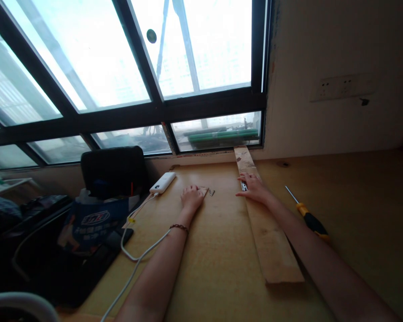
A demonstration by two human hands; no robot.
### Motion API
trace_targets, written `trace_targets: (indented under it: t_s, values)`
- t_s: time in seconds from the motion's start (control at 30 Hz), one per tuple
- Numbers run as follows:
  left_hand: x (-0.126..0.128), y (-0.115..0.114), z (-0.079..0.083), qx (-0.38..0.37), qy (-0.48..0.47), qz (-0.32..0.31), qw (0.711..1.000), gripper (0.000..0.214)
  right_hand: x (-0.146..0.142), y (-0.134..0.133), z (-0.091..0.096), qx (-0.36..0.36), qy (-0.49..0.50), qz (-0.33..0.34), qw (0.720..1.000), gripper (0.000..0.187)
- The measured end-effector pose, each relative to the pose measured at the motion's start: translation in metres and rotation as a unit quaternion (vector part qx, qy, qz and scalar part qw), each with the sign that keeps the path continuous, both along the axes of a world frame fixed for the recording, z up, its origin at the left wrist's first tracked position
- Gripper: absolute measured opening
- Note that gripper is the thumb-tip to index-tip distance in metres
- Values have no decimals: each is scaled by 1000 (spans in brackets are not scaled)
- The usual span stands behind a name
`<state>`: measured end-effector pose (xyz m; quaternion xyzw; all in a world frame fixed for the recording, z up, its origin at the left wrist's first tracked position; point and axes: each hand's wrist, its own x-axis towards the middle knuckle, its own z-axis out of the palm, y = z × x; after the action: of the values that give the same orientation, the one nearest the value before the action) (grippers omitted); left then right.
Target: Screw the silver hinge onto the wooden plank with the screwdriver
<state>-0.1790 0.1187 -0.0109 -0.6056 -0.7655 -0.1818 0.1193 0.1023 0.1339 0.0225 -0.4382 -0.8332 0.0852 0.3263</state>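
Note:
A long wooden board (272,237) lies on the table, running from the window wall towards me. My right hand (255,188) rests on its far half, thumb and fingers on either side of a small silvery metal piece (243,185) with dark holes at the board's left edge. To the left, my left hand (191,197) is on the tabletop with its fingers curled. By its fingertips is a small pale flat scrap (204,191), and what the fingers hold is hidden. A few small screws (212,192) lie just right of it.
A screwdriver (310,219) with a yellow and black handle lies right of the board. On the left are a white power bank (163,183) and its white cable (136,259). Beyond the table's left edge stand a black chair (113,167) and a blue bag (94,226).

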Motion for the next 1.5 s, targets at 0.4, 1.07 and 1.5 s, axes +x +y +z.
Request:
trace_targets:
  t_s: [0.4,1.07,1.5]
  values:
    - [5,-6,1,26,24,41,999,30,-1,4,-4,9,45,11,999,65]
    - [150,-25,9,27,-648,-213,731,24,139,-91,-20,-71,-116,-315,939,40]
    - [177,-5,8,-49,-723,-251,642,29,127,-93,-4,-223,419,-114,872,36]
